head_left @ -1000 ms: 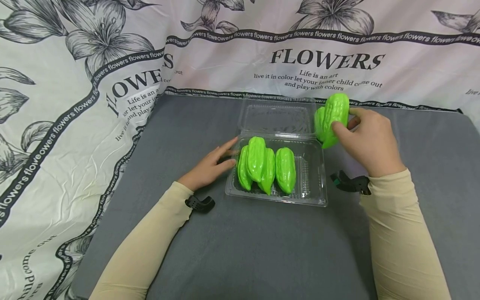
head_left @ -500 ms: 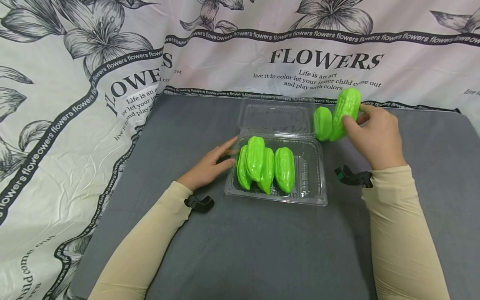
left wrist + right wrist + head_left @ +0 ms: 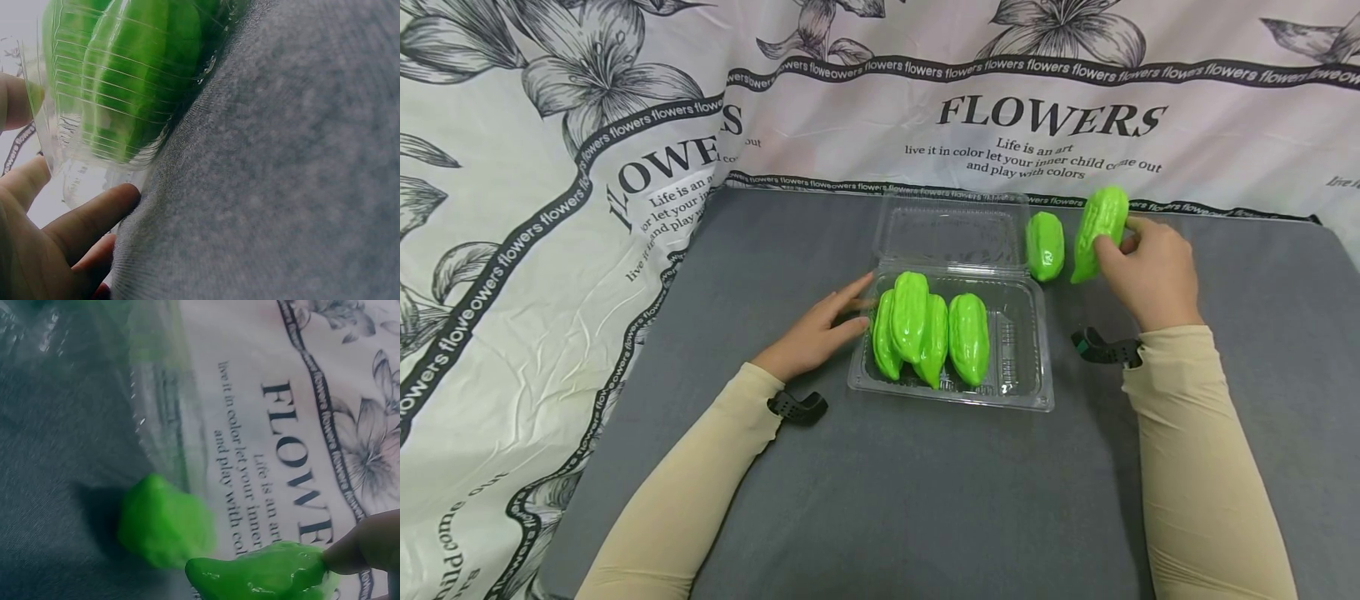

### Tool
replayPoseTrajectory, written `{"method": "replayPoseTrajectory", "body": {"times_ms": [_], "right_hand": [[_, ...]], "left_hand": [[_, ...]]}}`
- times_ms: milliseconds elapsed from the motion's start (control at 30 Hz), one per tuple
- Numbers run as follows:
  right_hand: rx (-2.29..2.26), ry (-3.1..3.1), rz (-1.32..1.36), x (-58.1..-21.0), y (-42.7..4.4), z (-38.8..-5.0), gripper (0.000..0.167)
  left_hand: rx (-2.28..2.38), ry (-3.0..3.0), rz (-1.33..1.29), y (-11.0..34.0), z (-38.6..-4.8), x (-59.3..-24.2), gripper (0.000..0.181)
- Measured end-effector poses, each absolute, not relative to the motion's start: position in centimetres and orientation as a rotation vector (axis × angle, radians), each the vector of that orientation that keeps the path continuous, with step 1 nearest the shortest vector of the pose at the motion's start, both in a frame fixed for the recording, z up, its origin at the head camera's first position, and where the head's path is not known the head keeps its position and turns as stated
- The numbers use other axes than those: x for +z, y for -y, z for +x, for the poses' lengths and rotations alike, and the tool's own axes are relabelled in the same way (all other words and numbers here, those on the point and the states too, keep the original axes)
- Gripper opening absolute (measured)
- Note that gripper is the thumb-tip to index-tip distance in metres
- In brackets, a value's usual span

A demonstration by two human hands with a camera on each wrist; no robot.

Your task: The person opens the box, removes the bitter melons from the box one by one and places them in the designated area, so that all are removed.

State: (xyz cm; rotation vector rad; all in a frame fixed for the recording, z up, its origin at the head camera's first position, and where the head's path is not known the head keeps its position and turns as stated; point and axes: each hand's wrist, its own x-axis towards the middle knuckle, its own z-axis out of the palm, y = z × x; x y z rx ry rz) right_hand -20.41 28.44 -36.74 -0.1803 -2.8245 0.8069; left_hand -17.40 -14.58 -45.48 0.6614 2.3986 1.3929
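Note:
My right hand [image 3: 1153, 271] pinches a shiny, ridged green bitter melon [image 3: 1102, 229] between thumb and fingers, right of the container. The same bitter melon [image 3: 265, 575] is close up in the right wrist view. Beside it, apart from it, another bitter melon [image 3: 1046, 246] sits on the cloth near the lid. Several more bitter melons [image 3: 969, 337] lie in the clear plastic container [image 3: 1028, 354], some piled together on its left side. Against the container's left side, my left hand [image 3: 816, 333] rests with extended fingers; the left wrist view shows its fingertips [image 3: 128, 194] at the clear wall.
The container's hinged clear lid [image 3: 953, 233] lies back behind it. Grey cloth [image 3: 940, 492] covers the table. A flower-printed curtain [image 3: 850, 117] hangs along the back and left edges.
My right hand has shifted right with the bitter melon, so a gap now shows between it and the one near the lid. The left hand stays in place.

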Motion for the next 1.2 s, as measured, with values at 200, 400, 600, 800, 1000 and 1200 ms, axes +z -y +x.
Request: {"method": "replayPoseTrajectory", "body": {"times_ms": [200, 400, 600, 800, 1000, 1200], "right_hand": [[0.807, 2.829, -0.197, -38.0, -29.1, -21.0, 0.047], [0.869, 2.778, -0.204, -39.6, -29.5, -21.7, 0.047], [0.883, 2.747, -0.188, -40.8, -29.8, -22.2, 0.035], [0.887, 2.723, -0.169, -41.7, -29.9, -22.6, 0.028], [0.888, 2.707, -0.161, -42.8, -29.9, -22.9, 0.028], [0.921, 2.659, -0.172, -43.5, -29.9, -23.2, 0.036]], "left_hand": [[1.391, -2.4, 0.646, 14.6, -17.3, -45.4, 0.066], [1.393, -2.404, 0.655, 14.6, -17.3, -45.4, 0.066], [1.393, -2.406, 0.656, 14.6, -17.4, -45.5, 0.066], [1.385, -2.412, 0.667, 14.6, -17.5, -45.5, 0.066], [1.377, -2.417, 0.671, 14.6, -17.5, -45.6, 0.066], [1.376, -2.414, 0.665, 14.7, -17.5, -45.7, 0.066]]}}
